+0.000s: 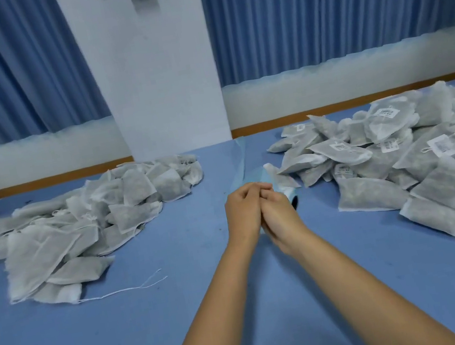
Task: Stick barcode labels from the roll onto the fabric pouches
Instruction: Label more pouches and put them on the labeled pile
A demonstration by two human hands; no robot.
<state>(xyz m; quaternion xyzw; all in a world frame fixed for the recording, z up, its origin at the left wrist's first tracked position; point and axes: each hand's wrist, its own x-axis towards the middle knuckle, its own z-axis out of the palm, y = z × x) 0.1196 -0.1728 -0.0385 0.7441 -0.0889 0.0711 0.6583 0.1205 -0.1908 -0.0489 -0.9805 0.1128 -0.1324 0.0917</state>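
Observation:
My two hands meet at the middle of the blue table. My right hand (279,215) curls over the label roll (291,195); only the roll's white edge and dark core peek out on its right. My left hand (242,209) presses against the right one, fingers curled, and pinches the pale blue backing strip (245,166), which runs away from the hands toward the wall. The fingers hide any label. A heap of plain grey fabric pouches (83,225) lies to the left. On the right is a heap of pouches with white barcode labels (419,163).
A loose white thread (125,290) lies in front of the left heap. A white pillar (163,92) and blue curtains (341,0) stand behind the table's far edge. Blue tabletop (185,316) shows between the heaps and around my forearms.

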